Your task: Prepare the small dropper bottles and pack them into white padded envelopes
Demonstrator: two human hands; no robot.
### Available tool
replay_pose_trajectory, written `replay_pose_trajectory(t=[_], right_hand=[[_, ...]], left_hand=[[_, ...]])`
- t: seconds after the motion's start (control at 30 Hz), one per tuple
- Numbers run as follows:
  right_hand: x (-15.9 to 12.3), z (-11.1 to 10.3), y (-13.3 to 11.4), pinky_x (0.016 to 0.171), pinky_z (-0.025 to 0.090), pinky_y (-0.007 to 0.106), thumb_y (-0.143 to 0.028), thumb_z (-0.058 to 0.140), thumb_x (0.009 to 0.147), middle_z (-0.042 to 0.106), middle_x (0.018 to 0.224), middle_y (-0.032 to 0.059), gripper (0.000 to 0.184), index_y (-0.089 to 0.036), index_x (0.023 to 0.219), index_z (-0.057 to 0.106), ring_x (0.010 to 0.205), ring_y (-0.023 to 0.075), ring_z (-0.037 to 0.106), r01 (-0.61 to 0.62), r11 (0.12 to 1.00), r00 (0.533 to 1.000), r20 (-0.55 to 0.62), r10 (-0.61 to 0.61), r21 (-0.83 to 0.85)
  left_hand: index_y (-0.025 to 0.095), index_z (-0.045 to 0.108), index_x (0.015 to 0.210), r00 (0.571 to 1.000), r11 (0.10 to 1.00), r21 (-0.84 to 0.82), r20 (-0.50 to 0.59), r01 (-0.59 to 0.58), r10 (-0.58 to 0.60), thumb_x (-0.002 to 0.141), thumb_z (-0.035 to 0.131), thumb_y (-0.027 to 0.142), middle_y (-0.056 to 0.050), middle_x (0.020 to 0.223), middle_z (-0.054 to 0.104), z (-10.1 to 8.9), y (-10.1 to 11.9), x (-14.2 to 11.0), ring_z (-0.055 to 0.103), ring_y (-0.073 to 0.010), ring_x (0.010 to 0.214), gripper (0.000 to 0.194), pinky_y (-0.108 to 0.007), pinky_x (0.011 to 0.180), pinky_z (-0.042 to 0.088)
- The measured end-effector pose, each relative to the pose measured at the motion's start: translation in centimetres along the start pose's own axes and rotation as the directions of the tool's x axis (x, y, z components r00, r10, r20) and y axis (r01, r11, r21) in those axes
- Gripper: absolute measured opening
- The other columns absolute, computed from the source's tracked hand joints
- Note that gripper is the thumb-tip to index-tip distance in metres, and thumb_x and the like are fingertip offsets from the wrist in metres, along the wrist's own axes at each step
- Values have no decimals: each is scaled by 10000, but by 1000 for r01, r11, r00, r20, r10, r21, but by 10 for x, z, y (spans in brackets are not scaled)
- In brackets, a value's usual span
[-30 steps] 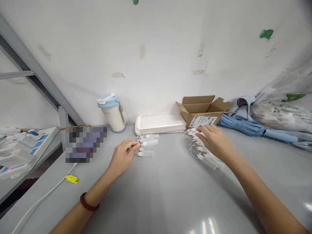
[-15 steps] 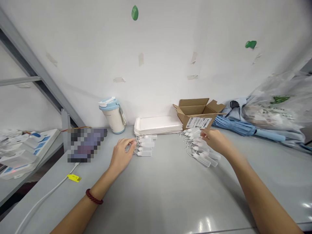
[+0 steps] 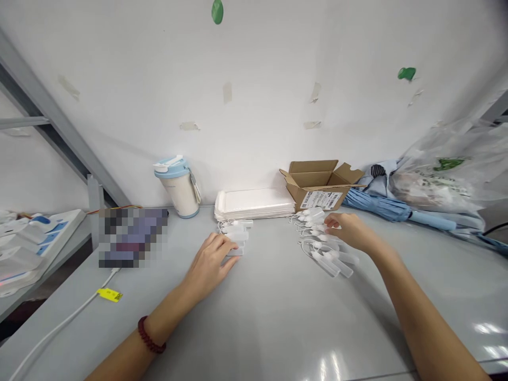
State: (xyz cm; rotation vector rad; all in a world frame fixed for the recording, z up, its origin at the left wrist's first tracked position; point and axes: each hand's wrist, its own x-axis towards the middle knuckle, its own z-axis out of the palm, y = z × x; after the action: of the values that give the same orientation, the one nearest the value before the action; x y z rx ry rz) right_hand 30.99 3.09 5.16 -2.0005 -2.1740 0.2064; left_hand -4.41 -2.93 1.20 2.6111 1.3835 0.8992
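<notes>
Small clear plastic tubes with white caps and thin string loops lie in two groups on the grey table [image 3: 262, 317]. My left hand [image 3: 210, 262] reaches over the near end of the left group of tubes [image 3: 238, 235]. Its thumb and fingers are apart, on either side of the nearest tube, and part of the group is hidden beneath. My right hand [image 3: 349, 230] is at the outer side of the right group of tubes [image 3: 327, 259]. The fingers are curved and slightly apart, with their tips at the tubes; whether they touch one I cannot tell.
Behind the tubes lie a stack of white trays or envelopes [image 3: 257, 202] and an open cardboard box [image 3: 317, 182]. A blue-lidded cup [image 3: 180, 193], a blurred-out phone [image 3: 135, 238] and its cable [image 3: 67, 320] are left. A blue umbrella [image 3: 381, 206] and plastic bag [image 3: 444, 169] are right.
My left hand has moved from the cap side of the left tubes toward their near right end. My right hand has shifted slightly nearer along its group. The view has turned a little.
</notes>
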Motion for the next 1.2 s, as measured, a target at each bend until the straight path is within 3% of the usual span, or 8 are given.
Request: replay_pose_trajectory(t=[0.3, 0.57, 0.67, 0.77, 0.87, 0.97, 1.1, 1.2], right_hand=[[3, 11, 4, 638, 433, 279, -187, 579, 713, 687, 790, 65, 128, -164, 833, 616, 742, 209, 622, 35, 998, 998, -61, -32, 49], [-1, 7, -17, 754, 429, 337, -177, 534, 724, 665, 895, 97, 210, -144, 920, 599, 884, 252, 589, 119, 989, 969, -227, -96, 90], [-8, 9, -39, 805, 418, 326, -192, 527, 739, 647, 898, 64, 143, -178, 865, 593, 907, 223, 570, 225, 965, 936, -305, -177, 131], [-22, 19, -69, 717, 441, 300, -209, 531, 747, 623, 808, 35, 118, -192, 848, 589, 797, 190, 572, 458, 825, 855, -420, -306, 332], [-39, 33, -95, 701, 444, 280, -180, 548, 741, 605, 782, 19, 121, -192, 854, 589, 766, 163, 565, 534, 699, 841, -386, -379, 477], [-51, 43, -112, 706, 440, 280, -142, 553, 740, 601, 808, 23, 139, -190, 866, 589, 784, 157, 557, 532, 651, 845, -299, -443, 541], [-57, 49, -119, 716, 432, 289, -98, 552, 729, 600, 820, 23, 156, -189, 853, 579, 786, 155, 539, 541, 630, 831, -235, -505, 557], [-58, 50, -119, 701, 428, 285, -103, 552, 735, 590, 810, 19, 139, -192, 841, 571, 776, 152, 535, 531, 633, 836, -226, -501, 563]], left_hand=[[185, 564, 933, 1000, 1000, -11, 1, 17, -17, 840, 554, 200, -56, 895, 586, 4, -3, -1, 499, -219, 866, 95, -353, 743, 450], [178, 557, 951, 998, 1000, -17, -51, 21, -22, 860, 522, 230, -55, 856, 583, 3, 2, 1, 519, -210, 843, 110, -353, 740, 454], [184, 553, 981, 996, 999, -45, -84, 23, -26, 870, 493, 218, -52, 849, 589, 2, 7, 1, 530, -208, 850, 130, -352, 752, 458], [188, 552, 1015, 992, 993, -110, -112, 39, -52, 873, 476, 214, -46, 837, 594, 0, 16, 0, 538, -203, 857, 163, -343, 756, 464], [197, 542, 1074, 987, 966, -221, -63, 133, -150, 873, 480, 254, -47, 860, 605, -3, 28, 0, 547, -197, 858, 218, -282, 637, 475], [212, 514, 1159, 975, 921, -321, 62, 220, -211, 875, 483, 310, -51, 924, 614, -5, 37, 0, 548, -192, 862, 302, -239, 529, 452], [202, 592, 1026, 985, 916, -365, 114, 164, -131, 917, 402, 267, -43, 875, 623, -3, 40, -2, 542, -177, 836, 228, -293, 700, 460], [187, 617, 849, 989, 924, -360, 112, 127, -92, 924, 373, 239, -32, 766, 603, -1, 40, -3, 520, -166, 758, 260, -302, 713, 427]])
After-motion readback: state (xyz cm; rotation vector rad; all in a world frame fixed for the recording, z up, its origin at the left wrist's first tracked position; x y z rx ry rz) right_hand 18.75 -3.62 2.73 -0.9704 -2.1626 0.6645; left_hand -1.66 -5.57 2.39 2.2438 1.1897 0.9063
